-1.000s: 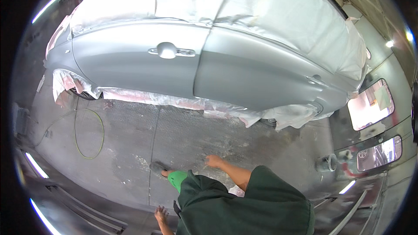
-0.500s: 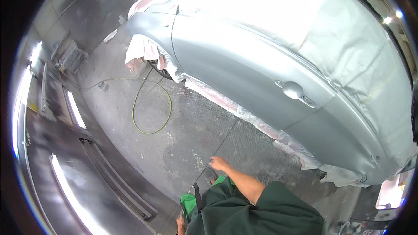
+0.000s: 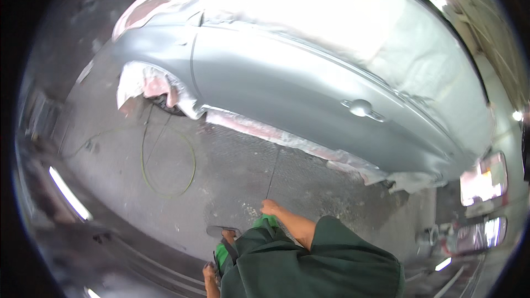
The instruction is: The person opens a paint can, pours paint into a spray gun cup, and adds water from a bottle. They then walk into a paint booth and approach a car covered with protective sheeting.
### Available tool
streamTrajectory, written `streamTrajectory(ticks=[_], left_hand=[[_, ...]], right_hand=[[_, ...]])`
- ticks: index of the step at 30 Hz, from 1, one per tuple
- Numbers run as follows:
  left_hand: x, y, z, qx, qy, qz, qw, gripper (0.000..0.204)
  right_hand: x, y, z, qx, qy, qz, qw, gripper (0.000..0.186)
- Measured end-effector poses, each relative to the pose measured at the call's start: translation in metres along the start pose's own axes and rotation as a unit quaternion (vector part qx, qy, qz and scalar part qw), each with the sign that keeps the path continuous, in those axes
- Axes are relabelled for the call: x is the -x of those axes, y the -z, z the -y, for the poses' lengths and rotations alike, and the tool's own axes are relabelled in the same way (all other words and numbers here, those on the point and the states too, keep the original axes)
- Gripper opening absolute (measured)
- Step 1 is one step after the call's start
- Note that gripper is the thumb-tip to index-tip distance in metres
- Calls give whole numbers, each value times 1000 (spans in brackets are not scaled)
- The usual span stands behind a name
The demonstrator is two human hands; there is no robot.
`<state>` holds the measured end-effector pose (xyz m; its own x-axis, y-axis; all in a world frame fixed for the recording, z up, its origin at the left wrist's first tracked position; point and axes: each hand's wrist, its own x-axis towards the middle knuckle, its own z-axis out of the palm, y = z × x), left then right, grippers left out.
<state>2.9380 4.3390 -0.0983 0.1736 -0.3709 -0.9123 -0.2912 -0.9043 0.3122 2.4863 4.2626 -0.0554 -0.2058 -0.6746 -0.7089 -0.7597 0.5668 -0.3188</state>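
Observation:
My right hand point(image 3: 269, 207) hangs in front of my dark green shirt point(image 3: 314, 262), fingers loosely curled, with nothing visible in them. Low beside my green shorts point(image 3: 222, 256) is my left hand point(image 3: 208, 270), its fingers bent; whatever they may hold is hidden. Neither hand touches the car. Ahead stands a silver-grey car, its door point(image 3: 270, 80) with a door handle point(image 3: 361, 108). White masking film point(image 3: 381, 27) covers its windows and roof. More masking sheet point(image 3: 132, 85), partly pinkish, drapes the front wheel point(image 3: 165, 105), and a strip point(image 3: 259, 132) runs under the sill.
A yellow-green hose point(image 3: 194, 168) lies looped on the grey floor point(image 3: 232, 160) by the front wheel. To the left, a wall carries a bright light tube point(image 3: 69, 193). Rectangular bright panels point(image 3: 484, 179) show at the right. My sandalled foot point(image 3: 226, 234) is on the floor.
My view has turned right, so the car and hose sit further left in it. A sandalled foot now shows further forward on the left. Both hands stay low and away from the car.

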Motion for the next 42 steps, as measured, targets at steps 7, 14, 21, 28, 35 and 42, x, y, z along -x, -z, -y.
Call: streamTrajectory(ticks=[7, 14, 21, 28, 35, 42], left_hand=[[-90, 166, -112, 92, 15, 14, 996, 46], [-173, 222, -229, 254, -12, 96, 962, 65], [-234, 271, -251, 96, -182, 85, 975, 48], [-267, 331, -374, -56, -120, 109, 985, 50], [-334, 402, -475, -49, -109, 170, 978, 52], [-402, 545, -574, -16, -130, 173, 976, 56]], right_hand=[[38, -7, 24, -114, -83, -80, 987, 53], [-7, -81, 51, -80, -151, -29, 985, 42], [-107, -7, 202, -83, -187, 34, 978, 38], [-289, 122, 483, -165, 89, -164, 968, 48], [-318, 153, 680, -185, 183, -204, 944, 50], [-294, -17, 658, -162, -48, -99, 981, 48]])
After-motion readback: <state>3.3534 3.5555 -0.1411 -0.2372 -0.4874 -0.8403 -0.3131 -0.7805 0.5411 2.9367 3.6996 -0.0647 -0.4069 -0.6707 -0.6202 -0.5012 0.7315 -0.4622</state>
